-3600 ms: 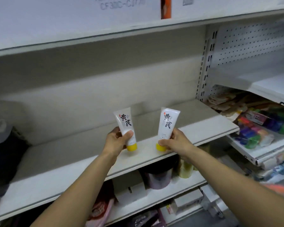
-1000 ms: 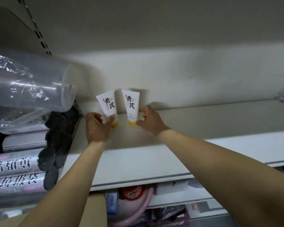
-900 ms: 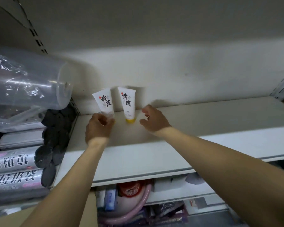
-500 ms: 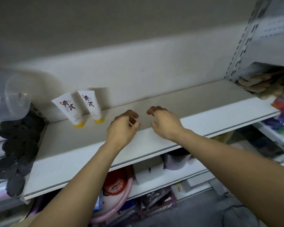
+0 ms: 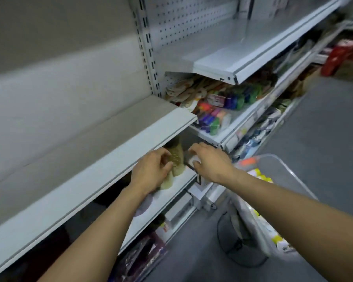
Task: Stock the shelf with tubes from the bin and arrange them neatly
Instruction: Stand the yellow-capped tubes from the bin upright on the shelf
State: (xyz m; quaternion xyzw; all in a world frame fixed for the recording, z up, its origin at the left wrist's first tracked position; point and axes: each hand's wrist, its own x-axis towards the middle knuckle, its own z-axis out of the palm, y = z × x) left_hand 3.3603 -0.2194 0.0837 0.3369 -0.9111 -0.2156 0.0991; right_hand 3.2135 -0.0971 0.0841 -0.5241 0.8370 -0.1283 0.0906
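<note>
The grey shelf [image 5: 94,139] runs from lower left to the middle and nothing stands on the part I can see. My left hand [image 5: 151,173] and my right hand [image 5: 211,162] hover side by side just past its front edge, fingers loosely curled and holding nothing. At the lower right stands the clear plastic bin [image 5: 285,169], and inside it lie several white tubes with yellow caps [image 5: 262,177]. My right forearm crosses over the bin. The two tubes stood on the shelf earlier are out of view.
Below the shelf edge a lower shelf [image 5: 171,192] carries pale packets and boxes. To the right, another shelf bay [image 5: 222,110] is packed with colourful goods under a bare upper shelf [image 5: 232,64]. Grey floor [image 5: 324,129] lies on the right.
Both hands let go of the two tubes at the shelf's back left and drew back to the right, empty. My view swung right, so the bin appears and the placed tubes are lost from sight.
</note>
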